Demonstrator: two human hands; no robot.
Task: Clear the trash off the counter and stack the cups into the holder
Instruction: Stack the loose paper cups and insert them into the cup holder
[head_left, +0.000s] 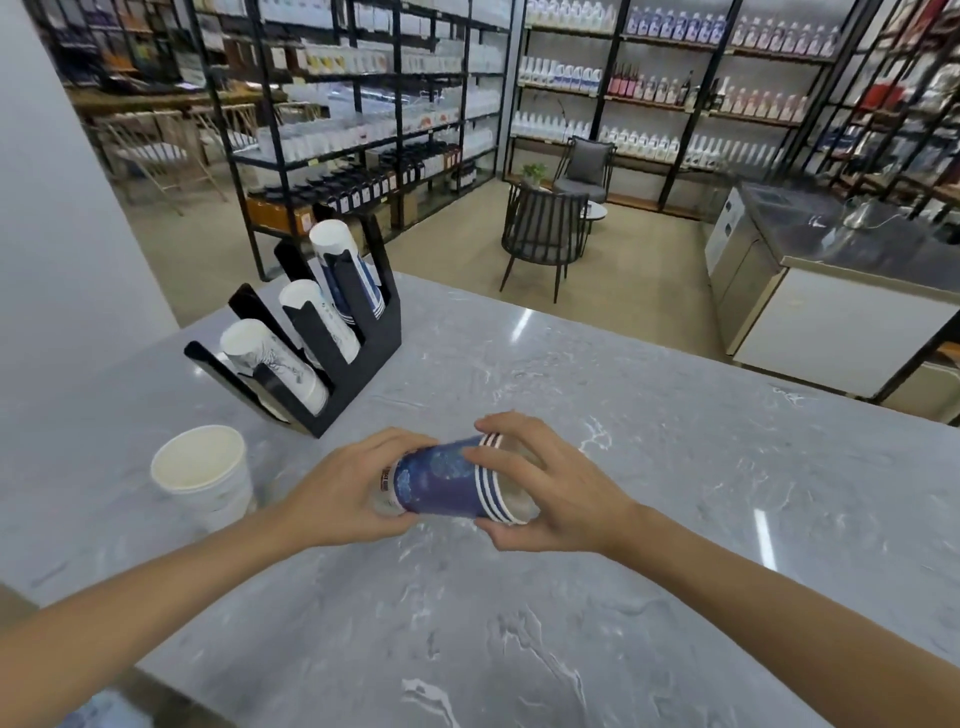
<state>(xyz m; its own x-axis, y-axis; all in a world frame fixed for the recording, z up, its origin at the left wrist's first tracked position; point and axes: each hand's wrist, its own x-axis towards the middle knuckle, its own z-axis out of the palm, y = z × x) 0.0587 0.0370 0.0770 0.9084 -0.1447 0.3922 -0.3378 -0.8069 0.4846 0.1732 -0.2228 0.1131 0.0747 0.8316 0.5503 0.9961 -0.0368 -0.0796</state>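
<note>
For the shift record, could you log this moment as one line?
both hands: left hand and right hand gripping blue cups sideways | holder: three stacks | white cup: loose on counter

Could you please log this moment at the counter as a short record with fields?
left hand: grips base end of blue cups
right hand: grips rim end
blue cups: nested stack, held sideways above counter
white cup: upright, loose, left of hands
holder: black, three slots, each holding cups
</note>
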